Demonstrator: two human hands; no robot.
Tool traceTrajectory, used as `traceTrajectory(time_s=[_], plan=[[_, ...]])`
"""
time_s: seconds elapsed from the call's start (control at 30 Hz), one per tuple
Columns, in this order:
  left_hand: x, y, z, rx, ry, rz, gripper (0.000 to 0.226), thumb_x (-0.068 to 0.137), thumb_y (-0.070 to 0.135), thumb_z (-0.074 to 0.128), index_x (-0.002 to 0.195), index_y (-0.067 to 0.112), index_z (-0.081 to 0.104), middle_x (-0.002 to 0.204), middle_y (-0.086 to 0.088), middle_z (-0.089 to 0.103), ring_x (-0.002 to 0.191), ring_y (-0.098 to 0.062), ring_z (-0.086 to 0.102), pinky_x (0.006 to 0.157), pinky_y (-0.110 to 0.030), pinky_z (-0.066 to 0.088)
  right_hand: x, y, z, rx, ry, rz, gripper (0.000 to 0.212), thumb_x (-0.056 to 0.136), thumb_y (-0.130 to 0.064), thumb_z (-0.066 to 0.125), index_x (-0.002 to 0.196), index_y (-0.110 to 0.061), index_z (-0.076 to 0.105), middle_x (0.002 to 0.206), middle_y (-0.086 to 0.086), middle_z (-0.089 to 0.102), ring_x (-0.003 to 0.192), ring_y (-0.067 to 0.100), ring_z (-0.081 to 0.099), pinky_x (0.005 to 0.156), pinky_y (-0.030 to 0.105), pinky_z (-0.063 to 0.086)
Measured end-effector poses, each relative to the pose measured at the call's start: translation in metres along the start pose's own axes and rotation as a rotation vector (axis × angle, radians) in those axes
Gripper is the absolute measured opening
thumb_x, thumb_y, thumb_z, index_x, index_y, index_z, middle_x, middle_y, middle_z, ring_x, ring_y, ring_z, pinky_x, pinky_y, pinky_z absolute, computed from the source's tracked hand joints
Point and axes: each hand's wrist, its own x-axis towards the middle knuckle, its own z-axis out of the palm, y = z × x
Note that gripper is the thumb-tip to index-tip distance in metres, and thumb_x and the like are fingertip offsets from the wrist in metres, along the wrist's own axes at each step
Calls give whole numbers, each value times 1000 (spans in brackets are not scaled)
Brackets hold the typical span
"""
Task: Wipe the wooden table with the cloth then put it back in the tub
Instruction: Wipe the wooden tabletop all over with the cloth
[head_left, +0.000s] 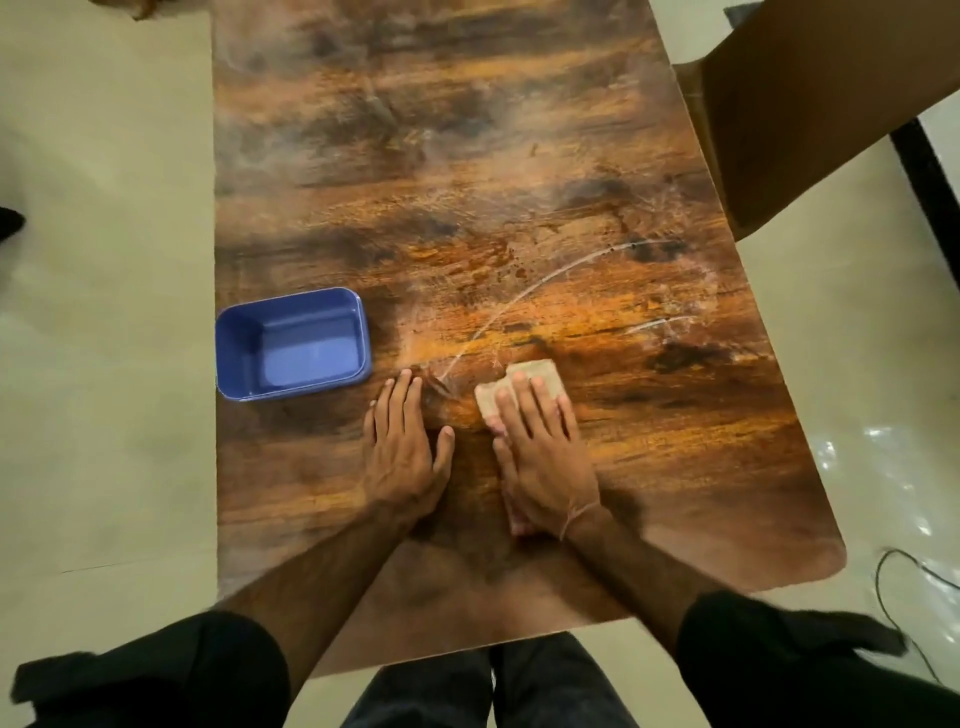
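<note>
Light is warm and moderate; I read the source as overhead, indoors. I note a pale hazy sheen across the wooden table (467, 171) toward 12 o'clock, washing out the grain there. Hard white glints sit on the glossy floor (878, 447) at 4 o'clock. There is soft shadow on the tabletop under the wrists, toward 6. The right hand (545, 457) is smeared by motion blur, ghosted at its heel; the left hand (400, 447) is sharper. The black sleeves (156, 670) at 5 and 7 are soft. The table edges bow, so I log wide-angle distortion.
</note>
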Motion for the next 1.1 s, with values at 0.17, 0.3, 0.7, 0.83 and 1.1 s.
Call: traceTrajectory(time_s=[0.17,0.3,0.7,0.83,1.1], plan=[[6,-11,-5,-20,-17,-17,76,95,53,35,161,17,24,170,-3,20,156,-21,12,128,-42,5,27,26,-3,-33,-8,-167,63,106,-45,29,163,-19,21,170,4,9,158,23,7,125,48,11],[5,-10,-9,-27,-43,-15,77,95,56,28,163,21,19,171,0,15,156,-16,4,126,-37,-3,67,6,-6,9,37,145,65,106,-45,24,164,-19,11,171,5,1,158,25,-1,126,49,3],[26,-18,-13,-49,-103,51,72,98,47,26,164,20,15,172,2,8,154,-3,-10,125,-31,-8,88,-4,-10,8,-12,10,64,107,-48,17,164,-22,5,170,2,-6,158,22,-8,125,45,-3],[39,-21,-13,-107,-55,94,65,102,37,28,162,13,22,172,-2,12,151,6,-19,122,-18,-14,67,-45,2,40,15,28,63,107,-45,22,164,-19,11,171,6,1,158,25,0,124,47,2],[43,-25,-10,-60,-80,131,62,105,30,28,163,11,17,171,-1,5,155,-1,-16,124,-22,-13,82,10,-8,-53,9,-75,62,108,-46,24,164,-21,14,171,4,2,158,23,4,124,44,1]])
